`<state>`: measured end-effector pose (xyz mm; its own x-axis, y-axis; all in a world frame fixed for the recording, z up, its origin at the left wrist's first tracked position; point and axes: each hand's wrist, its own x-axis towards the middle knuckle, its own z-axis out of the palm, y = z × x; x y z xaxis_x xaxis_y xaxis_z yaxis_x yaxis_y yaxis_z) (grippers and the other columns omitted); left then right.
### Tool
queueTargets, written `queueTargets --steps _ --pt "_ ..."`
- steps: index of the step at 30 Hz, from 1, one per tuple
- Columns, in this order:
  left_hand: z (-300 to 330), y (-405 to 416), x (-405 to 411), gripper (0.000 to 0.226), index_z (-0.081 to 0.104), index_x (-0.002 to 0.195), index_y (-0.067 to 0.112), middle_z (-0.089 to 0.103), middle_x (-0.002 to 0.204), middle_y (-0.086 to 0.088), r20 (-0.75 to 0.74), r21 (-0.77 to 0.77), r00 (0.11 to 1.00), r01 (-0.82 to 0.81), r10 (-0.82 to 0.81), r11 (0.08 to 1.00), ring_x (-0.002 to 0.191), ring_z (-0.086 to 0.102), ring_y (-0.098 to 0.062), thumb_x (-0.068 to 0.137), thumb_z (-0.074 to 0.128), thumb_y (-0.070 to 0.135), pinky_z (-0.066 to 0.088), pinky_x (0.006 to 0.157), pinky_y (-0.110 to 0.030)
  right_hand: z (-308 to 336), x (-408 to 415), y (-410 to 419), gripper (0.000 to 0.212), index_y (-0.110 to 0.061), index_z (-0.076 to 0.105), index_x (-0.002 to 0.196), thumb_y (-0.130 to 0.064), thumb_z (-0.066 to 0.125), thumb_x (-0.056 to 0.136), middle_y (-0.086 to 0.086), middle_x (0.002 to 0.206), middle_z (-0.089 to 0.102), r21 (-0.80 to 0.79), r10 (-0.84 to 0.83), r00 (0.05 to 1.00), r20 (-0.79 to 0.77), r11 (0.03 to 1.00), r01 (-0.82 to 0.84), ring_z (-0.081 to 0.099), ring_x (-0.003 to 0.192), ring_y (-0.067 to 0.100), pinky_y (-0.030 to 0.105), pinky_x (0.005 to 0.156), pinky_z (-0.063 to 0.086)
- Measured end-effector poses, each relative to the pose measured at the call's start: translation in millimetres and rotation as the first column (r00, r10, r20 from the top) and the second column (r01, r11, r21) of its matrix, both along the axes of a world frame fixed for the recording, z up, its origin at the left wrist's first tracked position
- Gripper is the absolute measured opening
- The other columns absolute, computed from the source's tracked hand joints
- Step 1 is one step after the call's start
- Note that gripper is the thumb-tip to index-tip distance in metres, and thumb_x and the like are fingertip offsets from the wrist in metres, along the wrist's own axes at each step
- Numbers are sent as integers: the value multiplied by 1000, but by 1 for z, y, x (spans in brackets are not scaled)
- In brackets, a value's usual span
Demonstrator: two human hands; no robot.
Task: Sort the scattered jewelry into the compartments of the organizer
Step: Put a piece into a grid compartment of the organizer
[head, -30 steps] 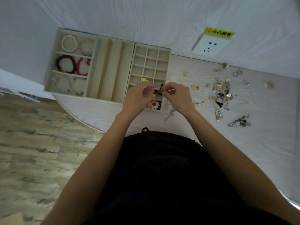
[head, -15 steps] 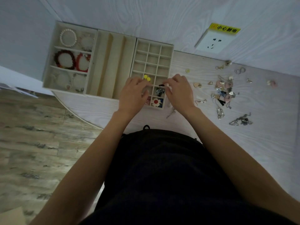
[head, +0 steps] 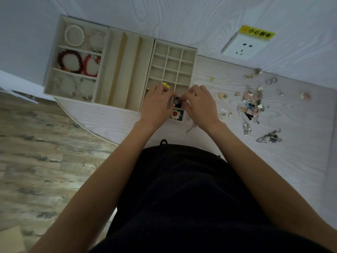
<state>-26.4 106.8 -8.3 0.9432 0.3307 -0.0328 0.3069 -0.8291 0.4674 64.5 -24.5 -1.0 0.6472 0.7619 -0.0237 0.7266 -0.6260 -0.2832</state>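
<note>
Both hands, left (head: 156, 106) and right (head: 201, 105), pinch a dark earring (head: 178, 102) between them over the organizer's (head: 193, 70) small compartments.

the organizer (head: 102, 101) sits left on the table (head: 228, 152), the scattered jewelry (head: 252, 105) right, bracelets (head: 74, 36) in its leftmost compartments.

A pale wood-grain table (head: 228, 147) carries the beige organizer (head: 102, 70); right of it lies scattered jewelry (head: 253, 105).
</note>
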Motion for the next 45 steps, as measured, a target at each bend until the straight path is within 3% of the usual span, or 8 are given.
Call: queueTargets --steps 6,11,16,23,30,35,40,45 --pt "4 -3 3 18 74 88 19 59 109 -8 -30 168 995 103 -99 980 103 52 -29 78 60 17 39 81 -39 0 -1 -3 18 -15 73 84 -10 56 80 13 92 55 -54 28 999 36 998 -26 48 80 31 35 63 40" --pt "3 -3 -1 41 73 88 24 61 113 -6 -139 338 973 220 -183 915 103 54 -27 77 35 29 26 79 -34 0 -5 -6 29 -17 72 84 -16 44 82 12 97 55 -67 67 997 49 996 -63 48 82 29 33 64 35" --pt "6 1 -5 33 73 94 24 59 120 -4 -77 351 973 231 -218 907 108 49 -25 81 43 25 26 80 -34 -1 -7 -9 39 -21 72 97 -15 38 78 11 95 54 -82 45 997 68 996 -39 48 82 28 31 66 29" --pt "3 4 -3 29 69 102 27 56 125 -5 -172 387 955 290 -241 875 112 49 -28 79 51 24 24 83 -37 -2 -10 -8 40 -21 69 100 -15 36 79 12 94 55 -117 35 996 87 993 -25 49 82 29 33 65 33" --pt "3 7 -5 13 72 83 19 60 118 -4 -57 347 967 251 -247 904 110 48 -26 74 63 17 25 81 -35 -2 -12 -14 30 -15 70 101 -15 47 81 11 96 56 -80 10 999 49 997 -6 50 85 28 33 67 37" --pt "-1 12 -13 31 69 94 16 64 102 -6 -25 245 986 168 -167 955 95 55 -27 81 43 27 28 77 -31 -3 -13 -12 31 -19 71 103 -12 51 80 11 96 55 -115 46 998 53 993 -40 49 85 28 32 67 33" --pt "-8 8 -18 26 68 102 15 64 96 -6 18 156 995 97 -101 983 93 55 -27 81 54 20 36 78 -31 -1 -13 -7 29 -18 72 98 -9 54 76 13 91 55 -134 21 995 94 991 -8 50 81 30 34 66 34" --pt "-8 1 -17 36 68 107 17 62 101 -7 -20 120 990 144 -142 982 95 54 -29 82 42 24 42 76 -37 -2 -14 -14 30 -17 70 104 -8 57 79 12 95 54 -65 3 1000 -5 998 -3 50 85 30 34 67 36"
